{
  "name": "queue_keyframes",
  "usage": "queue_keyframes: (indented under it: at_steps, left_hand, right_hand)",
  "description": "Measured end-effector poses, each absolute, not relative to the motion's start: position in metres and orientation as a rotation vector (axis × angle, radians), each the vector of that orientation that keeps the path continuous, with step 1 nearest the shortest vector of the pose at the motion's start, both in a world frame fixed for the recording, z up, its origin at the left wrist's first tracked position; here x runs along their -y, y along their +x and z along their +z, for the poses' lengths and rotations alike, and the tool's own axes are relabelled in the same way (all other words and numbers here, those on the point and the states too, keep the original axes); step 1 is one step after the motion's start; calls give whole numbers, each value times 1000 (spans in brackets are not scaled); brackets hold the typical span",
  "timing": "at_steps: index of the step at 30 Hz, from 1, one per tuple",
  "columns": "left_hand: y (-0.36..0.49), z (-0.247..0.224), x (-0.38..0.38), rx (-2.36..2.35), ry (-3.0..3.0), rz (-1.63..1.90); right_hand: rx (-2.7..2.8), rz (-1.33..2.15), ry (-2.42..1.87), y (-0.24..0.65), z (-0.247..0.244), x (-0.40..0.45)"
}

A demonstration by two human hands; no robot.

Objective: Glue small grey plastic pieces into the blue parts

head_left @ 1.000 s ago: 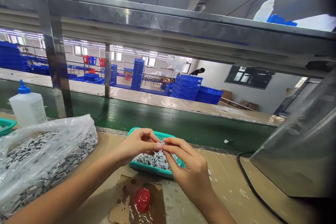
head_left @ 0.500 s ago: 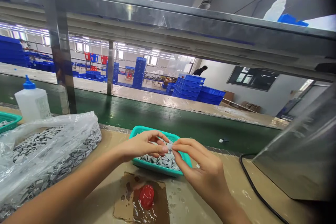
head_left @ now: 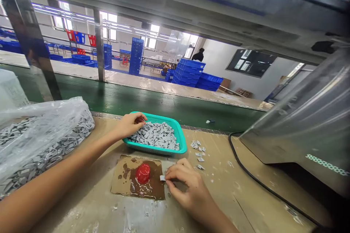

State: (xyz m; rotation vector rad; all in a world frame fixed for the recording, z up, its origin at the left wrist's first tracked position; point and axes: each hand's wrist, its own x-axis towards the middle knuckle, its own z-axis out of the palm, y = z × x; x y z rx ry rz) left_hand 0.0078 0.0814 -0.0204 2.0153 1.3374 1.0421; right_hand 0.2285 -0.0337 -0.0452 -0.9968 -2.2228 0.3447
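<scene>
Grey piece (head_left: 162, 178), partly hidden | pinched in right hand (head_left: 187, 182), lower centre | left hand (head_left: 129, 126) half-curled over basket (head_left: 181, 142), hold unclear

The only view looks forward and steeply down from the person's head, close above the worktop (head_left: 224, 189) and both hands (head_left: 129, 125) (head_left: 187, 184), tilted sideways, and reaches past the green belt (head_left: 153, 102) to distant blue crates (head_left: 188, 72).

Between the loose grey pieces (head_left: 201, 160) and the black cable (head_left: 247, 175) the table (head_left: 218, 149) leaves some passage; leftward, the green basket (head_left: 155, 150) obstructs.
</scene>
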Motion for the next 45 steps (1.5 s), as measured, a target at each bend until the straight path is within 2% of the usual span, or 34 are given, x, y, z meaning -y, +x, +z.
queue_keyframes:
  at_steps: [15,45]
  left_hand:
    - [6,-22,-82,-1428,2114,923]
    - [7,-22,-82,-1478,2165,965]
  right_hand:
    - [2239,238,-955,227,-58,34]
    - [2281,161,-1010,227,-54,36]
